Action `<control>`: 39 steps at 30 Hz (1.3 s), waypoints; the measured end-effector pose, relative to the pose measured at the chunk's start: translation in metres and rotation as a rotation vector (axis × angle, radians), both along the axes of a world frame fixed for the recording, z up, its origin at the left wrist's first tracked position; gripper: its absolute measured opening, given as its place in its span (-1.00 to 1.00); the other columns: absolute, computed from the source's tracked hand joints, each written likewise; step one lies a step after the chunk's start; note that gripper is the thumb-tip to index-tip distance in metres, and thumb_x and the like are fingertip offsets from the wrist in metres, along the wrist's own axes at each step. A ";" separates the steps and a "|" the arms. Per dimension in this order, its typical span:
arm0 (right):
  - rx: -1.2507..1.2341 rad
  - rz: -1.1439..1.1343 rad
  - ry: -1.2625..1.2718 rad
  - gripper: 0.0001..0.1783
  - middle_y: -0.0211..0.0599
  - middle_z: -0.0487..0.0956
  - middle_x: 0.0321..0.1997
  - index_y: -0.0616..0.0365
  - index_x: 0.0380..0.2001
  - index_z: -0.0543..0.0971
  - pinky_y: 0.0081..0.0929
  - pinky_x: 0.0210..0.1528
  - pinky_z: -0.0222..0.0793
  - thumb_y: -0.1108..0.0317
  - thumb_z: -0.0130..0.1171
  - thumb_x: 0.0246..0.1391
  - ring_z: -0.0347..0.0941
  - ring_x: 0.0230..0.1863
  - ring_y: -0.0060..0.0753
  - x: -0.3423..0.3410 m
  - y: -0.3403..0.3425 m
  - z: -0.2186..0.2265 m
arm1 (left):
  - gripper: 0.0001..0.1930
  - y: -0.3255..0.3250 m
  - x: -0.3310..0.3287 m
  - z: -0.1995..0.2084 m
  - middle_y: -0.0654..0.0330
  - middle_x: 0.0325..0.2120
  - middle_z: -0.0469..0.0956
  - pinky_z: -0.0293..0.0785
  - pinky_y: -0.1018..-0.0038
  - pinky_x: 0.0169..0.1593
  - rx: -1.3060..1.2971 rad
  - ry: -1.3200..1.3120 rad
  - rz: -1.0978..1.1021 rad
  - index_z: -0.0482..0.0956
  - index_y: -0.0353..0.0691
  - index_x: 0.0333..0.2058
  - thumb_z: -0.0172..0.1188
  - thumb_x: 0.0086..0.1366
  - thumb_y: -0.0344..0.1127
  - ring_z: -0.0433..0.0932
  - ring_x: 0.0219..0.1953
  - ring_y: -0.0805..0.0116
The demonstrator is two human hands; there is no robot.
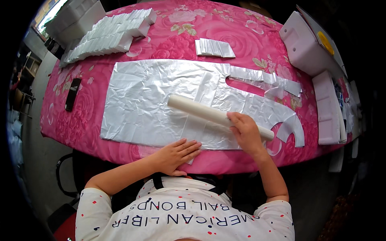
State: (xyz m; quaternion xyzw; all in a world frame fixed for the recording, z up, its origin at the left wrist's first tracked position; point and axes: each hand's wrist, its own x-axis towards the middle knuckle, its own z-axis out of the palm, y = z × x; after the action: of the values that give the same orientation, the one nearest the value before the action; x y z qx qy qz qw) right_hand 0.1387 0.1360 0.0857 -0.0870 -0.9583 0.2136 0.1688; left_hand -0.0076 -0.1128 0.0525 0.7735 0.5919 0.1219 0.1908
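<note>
A shiny, whitish plastic sheet (140,96) lies spread across the table in front of me, creased all over. At its right end, curved cut-outs leave strap-like strips. My right hand (244,130) is closed round a long white tube (197,110), gripping it toward its right end. The tube slants over the middle of the sheet; I cannot tell whether its whole length touches the plastic. Near the front edge, my left hand (177,154) lies flat with fingers stretched, its fingertips on the sheet's border.
Beyond the sheet is a small folded stack of white plastic (215,48). Many folded white packets (112,34) stand in rows at the far left, beside a foam box (76,20). A dark phone (72,94) lies left. Foam boxes (305,46) edge the right side of the pink flowered tablecloth (173,44).
</note>
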 end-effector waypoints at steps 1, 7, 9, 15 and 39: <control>0.021 0.072 -0.022 -0.52 -0.24 0.47 -0.05 0.08 -0.03 0.47 -0.28 0.03 0.24 0.47 0.14 -0.14 0.37 -0.05 -0.17 -0.001 -0.016 0.000 | -0.16 -0.001 0.009 -0.002 0.02 0.28 -0.03 -0.21 0.20 0.33 0.001 0.037 0.023 0.04 -0.31 0.23 0.03 0.10 0.13 -0.08 0.33 0.15; 0.094 0.202 0.063 -0.51 -0.26 0.46 -0.03 0.05 -0.06 0.48 -0.24 0.07 0.21 0.51 0.13 -0.20 0.34 -0.01 -0.19 -0.037 -0.031 -0.017 | -0.22 -0.003 0.042 -0.010 0.01 0.26 0.02 -0.20 0.17 0.31 0.027 0.095 0.169 0.10 -0.29 0.21 0.00 0.13 0.10 -0.05 0.32 0.13; 0.100 0.152 0.096 -0.51 -0.29 0.46 -0.03 0.05 -0.05 0.48 -0.27 0.06 0.21 0.53 0.12 -0.17 0.34 -0.02 -0.17 -0.063 -0.016 -0.020 | -0.23 -0.004 0.043 -0.009 0.01 0.27 -0.01 -0.18 0.20 0.31 0.032 0.077 0.172 0.07 -0.32 0.22 0.01 0.13 0.03 -0.06 0.32 0.16; 0.113 -0.001 0.111 -0.45 -0.28 0.44 0.03 -0.01 0.03 0.45 -0.29 0.14 0.15 0.56 0.12 -0.13 0.31 0.08 -0.16 -0.139 0.042 -0.036 | -0.32 -0.008 0.025 -0.014 -0.02 0.22 0.08 -0.03 0.25 0.29 0.116 -0.104 0.060 0.14 -0.35 0.17 0.13 0.13 -0.15 0.04 0.28 0.12; -0.079 0.186 0.126 -0.58 -0.30 0.53 -0.17 0.12 -0.23 0.57 -0.40 -0.15 0.42 0.63 0.16 -0.29 0.44 -0.17 -0.23 -0.040 -0.059 -0.039 | 0.28 0.013 -0.034 0.011 -0.08 0.13 0.23 0.07 0.19 0.24 0.100 -0.086 0.245 0.06 -0.45 0.17 0.14 -0.38 0.50 0.18 0.21 0.07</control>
State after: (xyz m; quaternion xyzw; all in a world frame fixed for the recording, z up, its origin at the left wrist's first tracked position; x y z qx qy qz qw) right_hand 0.0990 0.0772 0.0469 0.0091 -0.9405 0.2711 0.2046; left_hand -0.0418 -0.0999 0.0638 0.6982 0.6662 0.2066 0.1610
